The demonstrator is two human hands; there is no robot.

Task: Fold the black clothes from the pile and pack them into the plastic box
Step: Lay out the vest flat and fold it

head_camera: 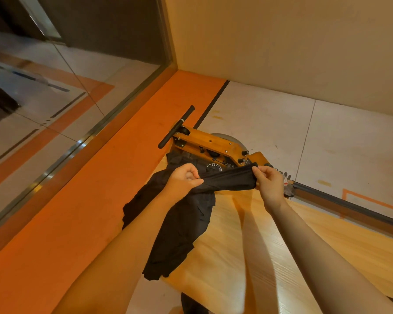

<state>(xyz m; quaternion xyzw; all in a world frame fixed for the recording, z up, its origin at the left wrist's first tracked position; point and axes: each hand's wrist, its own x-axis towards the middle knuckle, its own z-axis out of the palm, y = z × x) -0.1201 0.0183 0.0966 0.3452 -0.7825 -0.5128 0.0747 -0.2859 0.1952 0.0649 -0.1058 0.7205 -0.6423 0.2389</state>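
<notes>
A black garment [186, 223] hangs in the air above a light wooden table [232, 245]. My left hand [184, 180] pinches its upper edge on the left. My right hand [268, 182] grips the same edge on the right, and the cloth is stretched taut between them. The rest of the garment droops down to the left, over the table's edge. A bit of other black cloth [191, 304] shows at the bottom edge. No plastic box is in view.
Beyond the table stands a wooden rowing machine [213, 146] with a black handle bar [176, 128] and a long rail [349, 205] running right. An orange floor strip [100, 189] lies left, along a glass wall [43, 98].
</notes>
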